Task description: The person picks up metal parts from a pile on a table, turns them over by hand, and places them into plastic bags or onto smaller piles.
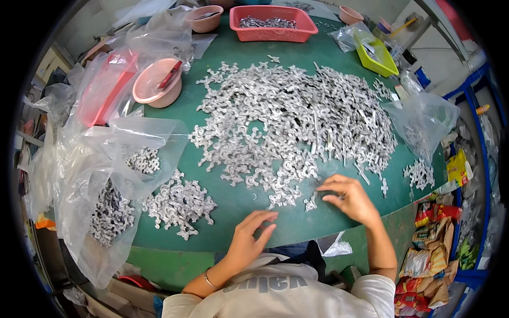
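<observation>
A wide heap of small silver-grey metal castings (297, 116), knobbly and cross-like in shape, covers the middle of the green table (222, 212). My right hand (350, 200) is just off the heap's near edge, thumb and fingers apart, with nothing visible between them. Beside its fingertips lies a single metal casting (310, 202), a little apart from the heap. My left hand (253, 232) hovers at the table's front edge, its fingers curved and the thumb spread away from them. No part shows clearly in it. A smaller pile of castings (180, 204) sits to its left.
Clear plastic bags (101, 153), one with castings inside, crowd the left side. A pink bowl (148, 87) holds a red-handled tool (170, 75). At the back stands a red tray (270, 36) of metal parts. A yellow-green basket (384, 66) and another bag (424, 119) are at right.
</observation>
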`<control>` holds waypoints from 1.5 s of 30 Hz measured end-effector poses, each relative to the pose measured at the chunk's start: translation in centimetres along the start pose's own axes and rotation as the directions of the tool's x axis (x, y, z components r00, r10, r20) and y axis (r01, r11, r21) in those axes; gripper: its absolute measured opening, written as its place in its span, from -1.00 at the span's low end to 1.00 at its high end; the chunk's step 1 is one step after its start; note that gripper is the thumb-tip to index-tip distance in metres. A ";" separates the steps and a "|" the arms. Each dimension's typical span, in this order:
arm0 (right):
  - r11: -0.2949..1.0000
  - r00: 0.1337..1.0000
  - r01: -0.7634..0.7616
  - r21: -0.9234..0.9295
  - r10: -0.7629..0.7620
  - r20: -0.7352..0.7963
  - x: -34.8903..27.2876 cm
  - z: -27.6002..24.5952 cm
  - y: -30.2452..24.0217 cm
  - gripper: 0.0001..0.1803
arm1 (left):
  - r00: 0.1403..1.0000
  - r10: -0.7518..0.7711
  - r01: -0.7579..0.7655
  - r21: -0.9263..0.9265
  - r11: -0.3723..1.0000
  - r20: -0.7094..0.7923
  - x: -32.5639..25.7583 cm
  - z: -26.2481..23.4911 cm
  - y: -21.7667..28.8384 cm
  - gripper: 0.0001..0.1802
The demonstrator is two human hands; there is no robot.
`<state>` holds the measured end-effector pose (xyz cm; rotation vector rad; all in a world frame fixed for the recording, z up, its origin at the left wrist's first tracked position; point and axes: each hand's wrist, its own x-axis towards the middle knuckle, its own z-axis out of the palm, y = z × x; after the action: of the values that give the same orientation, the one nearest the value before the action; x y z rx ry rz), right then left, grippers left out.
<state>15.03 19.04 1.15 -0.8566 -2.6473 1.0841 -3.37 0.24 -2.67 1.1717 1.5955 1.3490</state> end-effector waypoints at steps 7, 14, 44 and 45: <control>0.983 0.957 -0.057 -0.177 0.004 -0.289 -2.8 4.8 1.5 -0.80 | 0.994 0.052 -0.057 0.045 0.997 0.099 -0.5 1.9 0.3 -0.73; 0.986 0.850 -0.060 0.155 0.131 -0.510 -4.4 6.2 1.1 -0.83 | 0.996 0.043 -0.046 0.036 0.998 0.081 -0.1 3.3 0.9 -0.63; 0.804 0.835 0.176 0.568 0.183 -0.518 -9.1 5.4 -6.8 -0.78 | 0.985 0.173 -0.162 -0.374 0.913 -0.005 -1.7 3.5 5.2 -0.74; 0.802 0.834 0.170 0.573 0.192 -0.517 -9.2 5.4 -6.9 -0.79 | 0.985 0.170 -0.157 -0.379 0.912 0.001 -1.7 3.4 5.3 -0.74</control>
<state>17.68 6.74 2.61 -0.8652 -1.6633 1.3164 1.34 -0.12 1.83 1.0974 1.1610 1.6478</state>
